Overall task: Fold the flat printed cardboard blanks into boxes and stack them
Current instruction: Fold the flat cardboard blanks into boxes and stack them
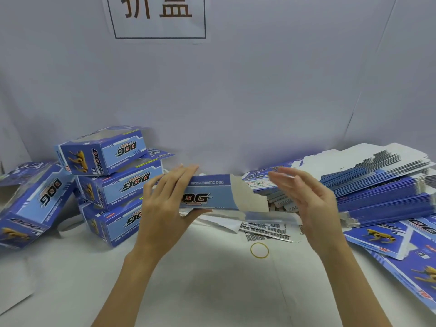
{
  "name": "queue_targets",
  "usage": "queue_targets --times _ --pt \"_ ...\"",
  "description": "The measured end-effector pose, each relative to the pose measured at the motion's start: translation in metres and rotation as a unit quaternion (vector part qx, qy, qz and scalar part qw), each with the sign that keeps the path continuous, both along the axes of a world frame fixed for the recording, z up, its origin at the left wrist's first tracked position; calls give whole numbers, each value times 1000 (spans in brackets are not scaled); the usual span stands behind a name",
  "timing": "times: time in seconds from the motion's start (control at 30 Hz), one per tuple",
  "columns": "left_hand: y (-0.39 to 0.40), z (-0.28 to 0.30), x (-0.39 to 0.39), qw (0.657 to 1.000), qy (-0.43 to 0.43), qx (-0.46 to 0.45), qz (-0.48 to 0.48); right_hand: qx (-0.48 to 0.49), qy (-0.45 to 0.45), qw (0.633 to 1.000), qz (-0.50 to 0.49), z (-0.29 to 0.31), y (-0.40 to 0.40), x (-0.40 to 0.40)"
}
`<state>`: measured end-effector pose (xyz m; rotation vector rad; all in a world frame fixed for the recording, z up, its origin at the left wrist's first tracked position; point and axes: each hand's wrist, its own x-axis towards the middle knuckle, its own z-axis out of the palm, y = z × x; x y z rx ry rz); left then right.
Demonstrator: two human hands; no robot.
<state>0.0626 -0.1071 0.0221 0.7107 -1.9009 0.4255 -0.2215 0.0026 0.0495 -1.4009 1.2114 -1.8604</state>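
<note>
Blank [210,195] is hanging from my left hand [165,204] gripping 1 end; my right hand [304,197], fingers spread and touching nothing, is risking crushing the end flap [247,199].

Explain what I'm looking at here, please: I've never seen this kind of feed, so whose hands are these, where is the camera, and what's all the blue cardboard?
There is no machine: a person works bare-handed, and the single picture comes from a camera on their head, looking down at a white table. The left hand grips a half-formed blue box printed "DOG", with an end flap standing open. The right hand is open beside that flap, holding nothing. On the person's left, finished boxes are stacked three high, with another one tipped beside them. On the right lies a pile of flat blanks. A yellow rubber band lies on the table near the middle.
</note>
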Motion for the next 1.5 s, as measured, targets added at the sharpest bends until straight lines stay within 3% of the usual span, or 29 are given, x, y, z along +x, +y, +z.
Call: queue_targets --times 0.1,0.17,0.33,0.57,0.77,0.93,1.03,1.13,1.27,1.5 --pt "6 7 2 990 108 86 -28 -19 -128 992 10 -3 -5 0" --pt "13 13 2 957 204 192 -80 5 -152 986 66 -7 -10 10" --pt "18 16 -9 862 310 353 -187 128 19 981 143 -27 -23 66" --pt "22 12 -16 819 298 447 -202 122 -52 979 155 -40 -27 85" --pt "28 13 -21 792 250 499 -246 88 -67 992 59 -37 -30 92" --pt "40 10 -32 711 232 592 -300 59 -75 994 -44 -38 -35 97" --pt "37 11 -32 710 235 592 -300 88 -53 995 -5 -33 -34 87" --pt "31 8 -28 740 227 564 -287 97 -24 994 54 -28 -29 81" --pt "30 8 -32 757 223 531 -309 37 45 998 17 -30 -29 81" --pt "36 2 -37 705 306 551 -326 28 58 998 13 -31 -28 87"
